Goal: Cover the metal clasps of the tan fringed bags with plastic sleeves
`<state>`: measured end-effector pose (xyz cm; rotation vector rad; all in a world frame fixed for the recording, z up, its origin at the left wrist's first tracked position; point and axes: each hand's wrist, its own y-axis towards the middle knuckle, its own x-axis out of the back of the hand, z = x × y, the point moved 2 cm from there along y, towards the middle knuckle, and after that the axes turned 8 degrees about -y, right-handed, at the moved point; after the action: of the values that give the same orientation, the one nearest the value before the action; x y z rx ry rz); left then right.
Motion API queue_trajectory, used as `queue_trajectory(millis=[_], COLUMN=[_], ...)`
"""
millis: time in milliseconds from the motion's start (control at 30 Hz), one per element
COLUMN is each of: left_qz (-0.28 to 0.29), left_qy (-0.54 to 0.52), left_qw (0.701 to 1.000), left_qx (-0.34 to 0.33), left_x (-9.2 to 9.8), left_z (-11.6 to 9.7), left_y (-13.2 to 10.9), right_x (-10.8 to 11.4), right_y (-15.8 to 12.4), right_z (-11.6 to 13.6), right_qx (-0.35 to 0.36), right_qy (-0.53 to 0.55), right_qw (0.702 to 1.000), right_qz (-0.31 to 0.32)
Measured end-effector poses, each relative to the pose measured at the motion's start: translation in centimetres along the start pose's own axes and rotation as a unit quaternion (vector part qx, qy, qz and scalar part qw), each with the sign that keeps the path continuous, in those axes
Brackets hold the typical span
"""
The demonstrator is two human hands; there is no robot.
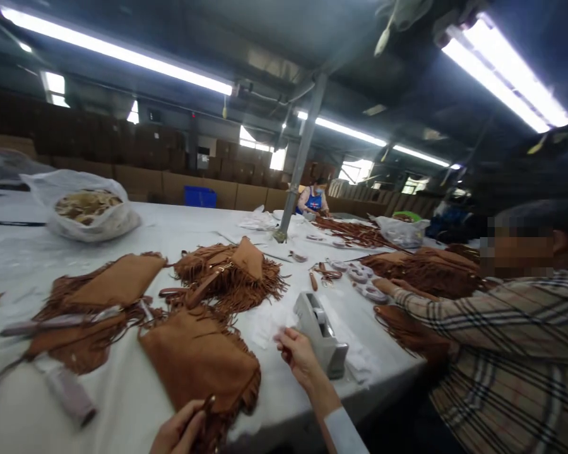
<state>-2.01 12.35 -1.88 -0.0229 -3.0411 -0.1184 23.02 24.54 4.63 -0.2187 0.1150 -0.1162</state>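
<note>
A brown fringed bag point(199, 359) lies on the table in front of me. At its near edge my left hand point(182, 429) pinches a small metal ring point(211, 401) between thumb and finger. My right hand point(299, 356) is closed in a pinch just left of a grey tape dispenser point(319, 334). Whatever is between those right fingertips is too small and pale to make out. Thin white sheets point(265, 320) lie just beyond the fingertips. Behind the near bag sits another fringed bag point(247, 257) with a strap.
More fringed bags point(118, 280) and a wrapped strap point(69, 388) lie left. A clear plastic sack point(92, 217) stands behind them. At right, a co-worker in a checked shirt point(515, 328) reaches over the table toward wrapped coils point(372, 291). A metal post point(303, 157) rises mid-table.
</note>
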Motion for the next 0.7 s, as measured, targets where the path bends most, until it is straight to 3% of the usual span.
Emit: queue_trajectory(millis=[233,367,700], left_qz=[0.007,0.002,-0.073], left_qy=[-0.030,0.000,0.205], left_qw=[1.000,1.000,0.974], left_qx=[0.000,-0.013,-0.058], left_x=[-0.2,-0.2,-0.9], left_z=[-1.4,-1.7,-1.0], left_y=[-0.3,-0.3,-0.7], right_x=[-4.2,-6.2,-9.4], right_y=[-4.9,-6.5,-7.9], right_z=[-3.3,-4.7,-6.3], right_qx=[-0.101,-0.134,-0.128], right_qy=[0.094,0.111,0.105], right_qw=[0.985,0.977,0.986], right_qz=[0.104,0.123,0.023])
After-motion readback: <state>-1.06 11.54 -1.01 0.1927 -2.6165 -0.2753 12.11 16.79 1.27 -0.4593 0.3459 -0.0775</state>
